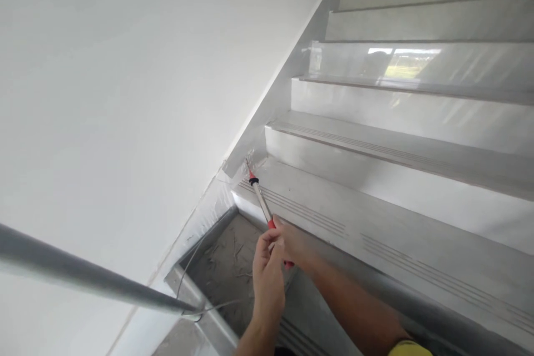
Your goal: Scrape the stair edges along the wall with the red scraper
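Note:
My left hand (267, 278) and my right hand (292, 245) are together on the red handle of a thin tool (261, 200) with a silvery shaft and a red-and-black collar. Its tip touches the lower end of the grey skirting strip (267, 111) where the white wall (125, 94) meets a stair tread (354, 217). Clear plastic film (208, 211) covers the wall's base just below the tip. The left fingers curl around the handle's end, and the right hand grips it from the side.
Grey steps rise to the upper right, several wrapped in shiny plastic film (417, 67). A metal handrail (83, 272) crosses the lower left. A dusty landing (225, 267) with debris and a thin wire (196, 256) lies below my hands.

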